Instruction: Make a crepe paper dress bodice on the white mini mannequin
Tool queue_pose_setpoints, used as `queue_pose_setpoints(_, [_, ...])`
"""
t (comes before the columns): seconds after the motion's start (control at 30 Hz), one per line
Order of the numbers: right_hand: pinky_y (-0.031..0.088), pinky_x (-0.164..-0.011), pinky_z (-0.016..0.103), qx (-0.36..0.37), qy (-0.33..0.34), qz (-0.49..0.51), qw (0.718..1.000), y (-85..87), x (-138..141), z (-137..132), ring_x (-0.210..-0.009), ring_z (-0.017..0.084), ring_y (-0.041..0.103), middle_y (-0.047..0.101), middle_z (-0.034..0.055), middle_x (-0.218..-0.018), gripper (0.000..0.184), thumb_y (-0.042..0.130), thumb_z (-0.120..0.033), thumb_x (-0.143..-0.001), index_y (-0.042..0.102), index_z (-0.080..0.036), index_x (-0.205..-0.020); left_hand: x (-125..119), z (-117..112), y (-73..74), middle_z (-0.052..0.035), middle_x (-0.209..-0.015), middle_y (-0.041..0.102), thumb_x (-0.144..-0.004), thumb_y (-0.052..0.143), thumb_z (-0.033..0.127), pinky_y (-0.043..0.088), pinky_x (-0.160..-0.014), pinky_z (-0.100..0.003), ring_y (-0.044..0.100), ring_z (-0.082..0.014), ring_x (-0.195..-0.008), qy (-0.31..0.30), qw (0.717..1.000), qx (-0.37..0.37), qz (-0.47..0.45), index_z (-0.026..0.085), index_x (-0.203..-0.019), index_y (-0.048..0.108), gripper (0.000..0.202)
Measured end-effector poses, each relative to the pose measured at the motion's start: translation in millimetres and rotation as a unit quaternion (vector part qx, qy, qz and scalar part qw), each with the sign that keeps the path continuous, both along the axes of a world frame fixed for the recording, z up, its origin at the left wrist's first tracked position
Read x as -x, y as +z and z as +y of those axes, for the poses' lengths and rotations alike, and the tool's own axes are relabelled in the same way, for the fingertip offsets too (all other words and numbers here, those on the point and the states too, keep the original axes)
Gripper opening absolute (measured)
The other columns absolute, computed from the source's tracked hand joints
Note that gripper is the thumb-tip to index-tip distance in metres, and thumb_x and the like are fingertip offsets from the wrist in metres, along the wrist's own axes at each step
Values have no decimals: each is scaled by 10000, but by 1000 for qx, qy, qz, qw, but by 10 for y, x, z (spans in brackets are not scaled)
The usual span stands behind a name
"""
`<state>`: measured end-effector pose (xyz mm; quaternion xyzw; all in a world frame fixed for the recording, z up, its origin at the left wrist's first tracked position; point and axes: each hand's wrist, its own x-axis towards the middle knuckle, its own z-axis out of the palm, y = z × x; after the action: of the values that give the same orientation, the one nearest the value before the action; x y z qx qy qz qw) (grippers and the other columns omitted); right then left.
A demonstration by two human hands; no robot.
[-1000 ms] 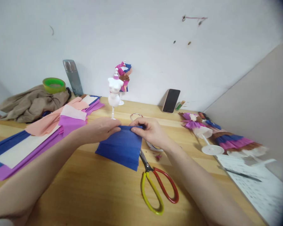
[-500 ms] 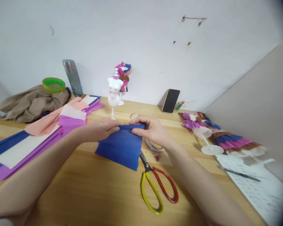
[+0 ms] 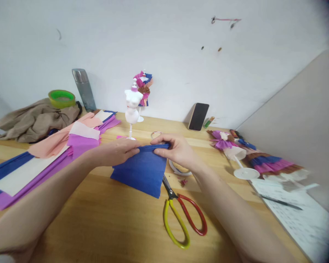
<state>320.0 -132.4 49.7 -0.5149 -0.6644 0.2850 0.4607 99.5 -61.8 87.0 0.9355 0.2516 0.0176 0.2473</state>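
Note:
A sheet of blue crepe paper (image 3: 142, 168) hangs between my hands, its top edge folded into a narrow band. My left hand (image 3: 120, 150) pinches that band at the left, thumb in front. At the right end my right hand (image 3: 175, 149) grips the same fold between thumb and fingers. Scissors (image 3: 172, 195) with one yellow and one red handle lie just right of the paper, their blade tips hidden beneath it. Behind my hands stands a small white mannequin (image 3: 132, 106) on a thin stand. Partly hidden by my right hand is a roll of tape (image 3: 178, 170).
Crepe paper strips (image 3: 44, 160) in several colours lie left, near a brown cloth (image 3: 38, 122), green tape (image 3: 61, 98) and a flask (image 3: 84, 89). A dressed mannequin (image 3: 144, 87) and a phone (image 3: 199, 117) stand at the wall. More dressed mannequins (image 3: 274, 164), a pen (image 3: 282, 202) and printed paper (image 3: 290, 219) lie right.
Both hands keep hold of the folded band and have barely moved. The right edge of the blue paper has shifted very slightly.

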Motion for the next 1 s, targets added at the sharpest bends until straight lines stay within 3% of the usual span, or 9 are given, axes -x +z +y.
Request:
queue_pose_setpoints(0.37, [529, -838, 367, 15, 23, 16, 1000, -2, -31, 4, -871, 200, 669, 735, 48, -916, 220, 781, -196, -658, 765, -201, -877, -12, -18, -9, -70, -979, 681, -956, 387, 428, 479, -819, -308, 613, -218, -879, -2, 1000, -7, 21, 184, -992, 624, 342])
queue_pose_setpoints(0.57, [526, -824, 368, 17, 35, 9, 999, 31, -18, -24, -860, 201, 667, 732, 55, -911, 208, 787, -296, -695, 766, -196, -876, 1, 9, -32, -51, -904, 660, -970, 374, 359, 461, -863, -300, 594, -202, -869, -17, 1000, -12, 1, 194, -952, 618, 295])
queue_pose_setpoints(1.0, [523, -785, 337, 14, 17, -20, 1000, 2, -5, 0, -822, 178, 650, 716, 37, -870, 103, 723, -204, -735, 753, -198, -833, -8, -3, -18, -45, -877, 646, -965, 354, 374, 446, -761, -304, 587, -205, -822, -11, 998, -46, 39, 192, -905, 582, 298])
